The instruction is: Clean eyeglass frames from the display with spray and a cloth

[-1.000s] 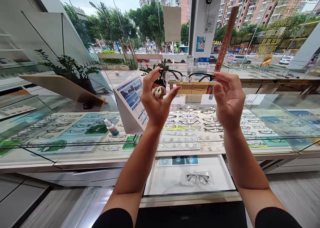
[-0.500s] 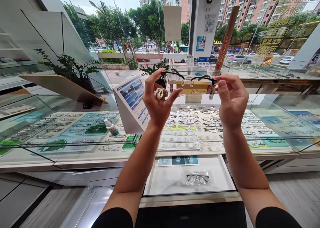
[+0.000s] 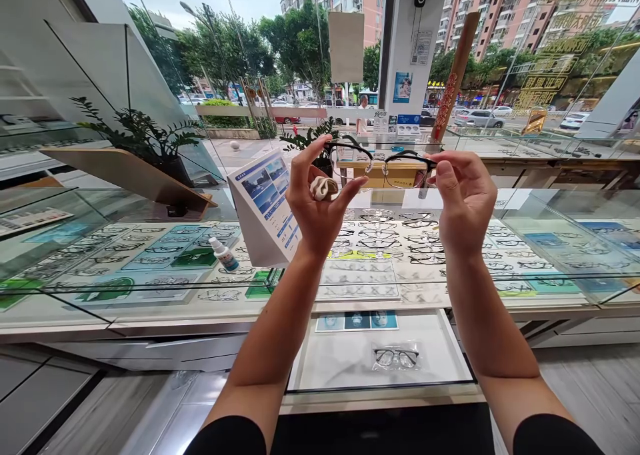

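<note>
Black browlines top a pair of clear-lensed eyeglasses, their lower rims thin and pale, held up at 12 o'clock above a shop counter. The left hand pinches one end between a raised index finger and an outstretched thumb, a crumpled cream cloth tucked against its palm; the right hand pinches the other end between thumb and curled fingers. Nearest the body, at 12 o'clock, a white drawer stands open, bearing bagged spectacles and a blue picture card. Beyond it, spectacle frames line the glass display counter, partly hidden by both forearms. A small spray bottle stands at 11 o'clock, beside a tent-shaped display card whose edge the left arm covers. Farther off, a yellow carton shows behind the lenses and a leafy plant sits partly behind the left hand. Past the window, trees rise at 12 o'clock and a silver car stands at 1.
</note>
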The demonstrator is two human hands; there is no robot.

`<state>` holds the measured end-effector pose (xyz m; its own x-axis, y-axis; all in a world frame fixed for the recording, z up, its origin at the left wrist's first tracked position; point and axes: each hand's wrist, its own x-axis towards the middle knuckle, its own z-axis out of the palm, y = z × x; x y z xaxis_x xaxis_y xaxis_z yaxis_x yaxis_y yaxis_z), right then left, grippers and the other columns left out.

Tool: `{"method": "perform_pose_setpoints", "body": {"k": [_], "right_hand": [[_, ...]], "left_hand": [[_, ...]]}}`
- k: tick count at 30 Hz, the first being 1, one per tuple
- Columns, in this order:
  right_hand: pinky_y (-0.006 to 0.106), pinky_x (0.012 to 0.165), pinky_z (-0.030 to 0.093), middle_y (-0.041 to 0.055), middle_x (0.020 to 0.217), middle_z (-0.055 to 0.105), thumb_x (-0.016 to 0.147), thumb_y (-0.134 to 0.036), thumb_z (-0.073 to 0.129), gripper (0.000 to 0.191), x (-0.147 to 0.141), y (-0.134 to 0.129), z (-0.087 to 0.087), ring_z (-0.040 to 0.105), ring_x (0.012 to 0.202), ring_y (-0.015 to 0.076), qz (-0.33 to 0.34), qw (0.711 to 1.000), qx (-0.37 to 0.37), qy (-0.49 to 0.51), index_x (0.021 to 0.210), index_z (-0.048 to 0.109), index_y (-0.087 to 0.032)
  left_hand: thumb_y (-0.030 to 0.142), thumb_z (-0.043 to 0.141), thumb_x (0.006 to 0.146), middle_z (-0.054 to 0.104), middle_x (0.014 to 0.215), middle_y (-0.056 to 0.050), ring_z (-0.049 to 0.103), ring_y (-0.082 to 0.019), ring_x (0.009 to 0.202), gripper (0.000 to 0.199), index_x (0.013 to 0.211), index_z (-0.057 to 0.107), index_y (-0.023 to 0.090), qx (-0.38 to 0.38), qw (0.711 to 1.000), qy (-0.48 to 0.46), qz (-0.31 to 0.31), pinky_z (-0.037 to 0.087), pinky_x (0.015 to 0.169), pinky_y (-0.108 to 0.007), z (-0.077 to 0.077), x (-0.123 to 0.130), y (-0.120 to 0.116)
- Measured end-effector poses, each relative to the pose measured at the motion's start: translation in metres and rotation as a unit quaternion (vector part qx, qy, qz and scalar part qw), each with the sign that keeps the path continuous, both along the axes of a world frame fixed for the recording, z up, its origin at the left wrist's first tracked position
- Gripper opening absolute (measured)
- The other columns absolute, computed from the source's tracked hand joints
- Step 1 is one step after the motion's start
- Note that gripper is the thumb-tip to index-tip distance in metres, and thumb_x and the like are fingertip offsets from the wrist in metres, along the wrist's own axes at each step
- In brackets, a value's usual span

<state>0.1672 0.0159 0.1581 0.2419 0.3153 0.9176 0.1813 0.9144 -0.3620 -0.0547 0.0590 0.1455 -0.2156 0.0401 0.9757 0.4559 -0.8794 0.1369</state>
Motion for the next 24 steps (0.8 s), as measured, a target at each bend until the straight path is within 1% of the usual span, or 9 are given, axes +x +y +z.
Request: {"method": "perform_pose_setpoints", "body": {"k": [6,9,13,16,19,24], "right_hand": [[0.043,0.092,0.067,0.0055,0.11,0.074,0.102,-0.059,0.07,0.03,0.0004,0.0023,-0.0017,0.075,0.106,0.0247,-0.02,1.0,-0.013,-0.002,0.111,0.076,-0.03],[0.042,0.09,0.067,0.0054,0.11,0.074,0.102,-0.059,0.07,0.031,0.0015,0.0033,-0.002,0.075,0.106,0.0245,-0.022,1.0,-0.011,-0.009,0.112,0.075,-0.03],[0.042,0.09,0.066,0.0052,0.111,0.074,0.102,-0.058,0.07,0.03,0.002,0.0037,-0.0017,0.075,0.104,0.0234,-0.025,0.999,-0.017,-0.015,0.113,0.075,-0.03],[0.043,0.091,0.067,0.0049,0.111,0.076,0.102,-0.057,0.07,0.028,0.0009,0.0041,-0.0014,0.076,0.105,0.0239,-0.011,1.0,-0.015,-0.011,0.112,0.075,-0.031],[0.042,0.087,0.067,0.0051,0.109,0.076,0.102,-0.057,0.071,0.027,-0.0008,0.0038,-0.0011,0.078,0.107,0.0255,0.011,1.0,-0.008,-0.008,0.111,0.075,-0.032],[0.042,0.085,0.068,0.0058,0.112,0.077,0.104,-0.057,0.068,0.03,-0.0032,-0.0005,0.0,0.08,0.113,0.027,0.044,0.999,-0.031,-0.005,0.115,0.073,-0.03]], "left_hand": [[0.071,0.084,0.087,0.073,0.146,-0.008,0.065,-0.016,0.073,0.075,0.15,0.059,0.038,-0.013,1.0,0.001,0.001,0.058,0.069,-0.037,-0.0004,0.0011,-0.0009],[0.071,0.083,0.087,0.072,0.148,-0.008,0.068,-0.016,0.076,0.076,0.151,0.058,0.038,-0.022,1.0,0.005,0.005,0.06,0.072,-0.038,-0.0015,-0.0003,0.0005],[0.072,0.084,0.085,0.069,0.153,-0.009,0.068,-0.016,0.077,0.079,0.152,0.058,0.038,-0.044,0.999,0.008,-0.025,0.061,0.076,-0.039,-0.0031,-0.0023,0.0027],[0.073,0.083,0.086,0.068,0.153,-0.009,0.067,-0.017,0.078,0.078,0.15,0.059,0.038,-0.046,0.998,0.007,-0.03,0.06,0.075,-0.039,-0.0041,-0.0021,0.0039],[0.071,0.083,0.087,0.069,0.151,-0.01,0.066,-0.017,0.077,0.075,0.149,0.06,0.037,-0.039,0.999,0.007,-0.031,0.059,0.072,-0.038,-0.0046,-0.0013,0.0046],[0.071,0.086,0.085,0.068,0.154,-0.009,0.067,-0.018,0.08,0.077,0.149,0.06,0.038,-0.063,0.997,0.002,-0.045,0.058,0.072,-0.038,-0.0054,-0.0001,0.0042]]}}
